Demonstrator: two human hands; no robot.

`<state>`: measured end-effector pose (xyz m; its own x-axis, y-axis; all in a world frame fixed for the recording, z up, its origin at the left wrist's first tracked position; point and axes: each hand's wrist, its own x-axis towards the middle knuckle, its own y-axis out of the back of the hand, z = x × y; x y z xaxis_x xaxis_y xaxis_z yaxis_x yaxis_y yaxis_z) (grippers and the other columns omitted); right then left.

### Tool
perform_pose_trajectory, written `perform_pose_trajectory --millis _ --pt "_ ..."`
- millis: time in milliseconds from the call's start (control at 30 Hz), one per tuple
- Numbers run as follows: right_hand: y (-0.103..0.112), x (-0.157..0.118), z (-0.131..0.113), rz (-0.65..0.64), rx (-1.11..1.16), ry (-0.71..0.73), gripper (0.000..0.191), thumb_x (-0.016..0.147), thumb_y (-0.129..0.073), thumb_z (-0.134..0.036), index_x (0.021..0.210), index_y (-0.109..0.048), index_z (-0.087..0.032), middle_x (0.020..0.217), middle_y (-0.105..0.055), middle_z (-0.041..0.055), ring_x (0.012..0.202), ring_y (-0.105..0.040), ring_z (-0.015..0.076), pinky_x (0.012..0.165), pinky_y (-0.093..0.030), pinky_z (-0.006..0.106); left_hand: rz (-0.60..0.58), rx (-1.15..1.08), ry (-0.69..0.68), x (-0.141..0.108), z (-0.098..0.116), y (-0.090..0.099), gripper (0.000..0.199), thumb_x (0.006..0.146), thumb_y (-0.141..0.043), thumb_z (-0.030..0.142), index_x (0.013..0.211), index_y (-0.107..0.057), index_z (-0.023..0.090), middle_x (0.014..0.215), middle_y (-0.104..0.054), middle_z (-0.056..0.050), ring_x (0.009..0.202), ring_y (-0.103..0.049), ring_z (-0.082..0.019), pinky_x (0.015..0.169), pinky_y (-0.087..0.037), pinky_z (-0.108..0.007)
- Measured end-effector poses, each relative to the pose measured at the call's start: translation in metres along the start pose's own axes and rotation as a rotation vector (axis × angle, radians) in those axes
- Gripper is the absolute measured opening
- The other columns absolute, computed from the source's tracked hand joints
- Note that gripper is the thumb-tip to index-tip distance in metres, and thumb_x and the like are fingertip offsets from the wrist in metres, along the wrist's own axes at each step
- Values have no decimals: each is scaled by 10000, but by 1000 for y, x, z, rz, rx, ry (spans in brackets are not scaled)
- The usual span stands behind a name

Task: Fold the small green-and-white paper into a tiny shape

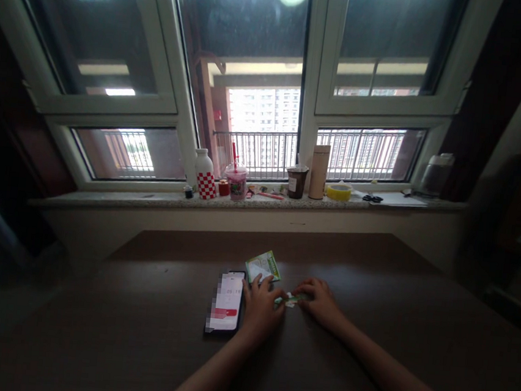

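Observation:
A small green-and-white piece (293,299), perhaps paper or a wrapper, lies between my hands just above the table; its exact kind is too small to make out. My left hand (260,303) pinches its left end with thumb and forefinger, the other fingers spread over the table. At the right end, my right hand (321,304) has its fingers bent and closed on the piece. Behind my left fingers rests a flat green-and-white packet (263,265), its lower edge partly covered by them. Close to the left of that hand is a phone (227,303) with its screen lit.
The brown table (339,375) stands against a windowsill (163,201). Along the sill are a checkered bottle (205,178), a pink cup (236,184) with a straw, a dark cup (296,182), a tan cylinder (318,173), yellow tape (339,193) and scissors (372,199).

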<state>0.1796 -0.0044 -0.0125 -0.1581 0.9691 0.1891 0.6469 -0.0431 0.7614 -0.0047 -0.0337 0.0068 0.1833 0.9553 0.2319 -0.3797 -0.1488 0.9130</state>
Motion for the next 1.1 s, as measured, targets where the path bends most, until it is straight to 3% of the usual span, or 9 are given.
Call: perform_pose_trajectory --millis 333,500,1100 --pt "1 -6 -6 56 -65 78 175 811 -651 -355 950 -738 -292 1061 -619 52 1072 -502 236 951 -357 359 68 -61 5 0 4 1 167 842 -603 340 967 -710 369 1371 -509 10 1368 -280 -285 1127 -57 -606" --pt "-1 -7 -4 81 -87 118 183 818 -647 -385 929 -732 -266 1037 -616 54 1049 -513 230 951 -361 358 43 -41 29 -1 5 1 198 862 -578 362 1001 -713 403 1383 -500 7 1357 -283 -303 1111 -68 -636" --pt "8 -4 -2 -1 103 296 138 830 -619 -293 807 -749 -255 1013 -669 36 1039 -541 209 962 -386 347 53 -57 43 2 -1 -3 237 819 -599 496 1006 -721 416 1362 -521 -13 1350 -294 -330 1114 -52 -643"
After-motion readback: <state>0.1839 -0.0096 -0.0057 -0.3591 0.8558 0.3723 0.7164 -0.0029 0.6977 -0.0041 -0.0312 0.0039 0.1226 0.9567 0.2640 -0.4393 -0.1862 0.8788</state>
